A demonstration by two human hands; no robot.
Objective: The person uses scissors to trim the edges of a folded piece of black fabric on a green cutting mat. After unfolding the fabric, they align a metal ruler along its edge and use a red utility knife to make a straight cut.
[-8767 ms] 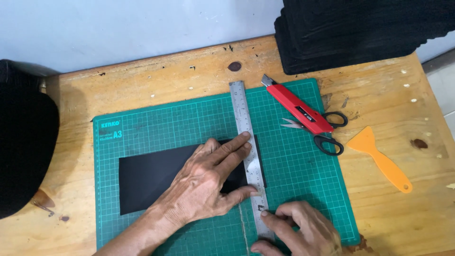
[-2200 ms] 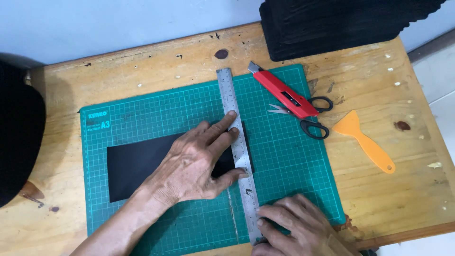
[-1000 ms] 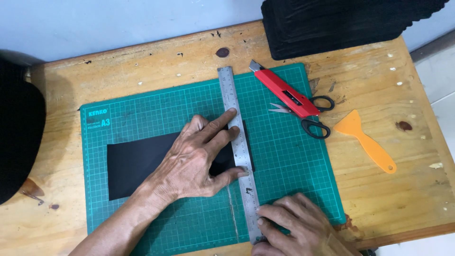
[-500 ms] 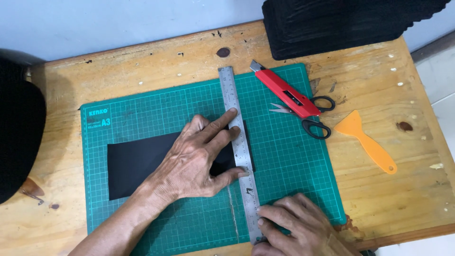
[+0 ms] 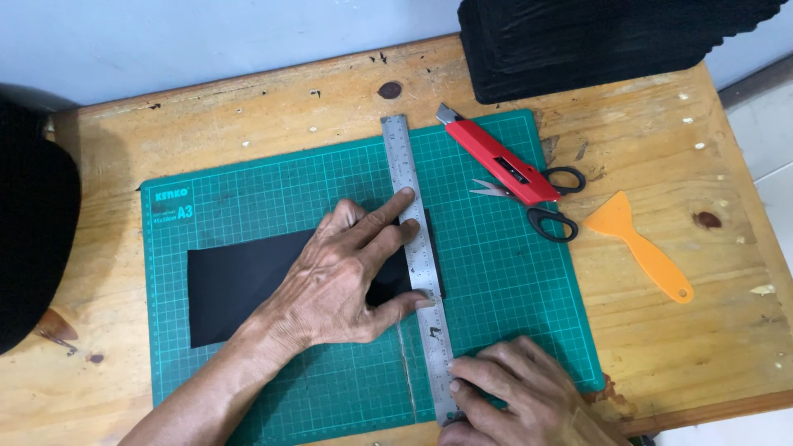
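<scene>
Left hand [image 5: 347,281], fingers spread, pins steel ruler [image 5: 417,264] on black sheet [image 5: 239,285]; right hand [image 5: 516,400], fingers curled together, at ruler's near end; sheet looks uncut, knife [image 5: 496,163] idle.

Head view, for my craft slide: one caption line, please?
Left hand pins a steel ruler across black sheet on a green cutting mat; right hand at the ruler's near end.

Brushed metal ruler [image 5: 410,216], matt black sheet [image 5: 239,282], knotty wooden table [image 5: 273,116]

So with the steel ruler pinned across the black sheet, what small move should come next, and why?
Probably keep the left hand pressing the steel ruler on the black sheet while the right hand, at the ruler's near end, steadies it; the red utility knife lies unused.
</scene>
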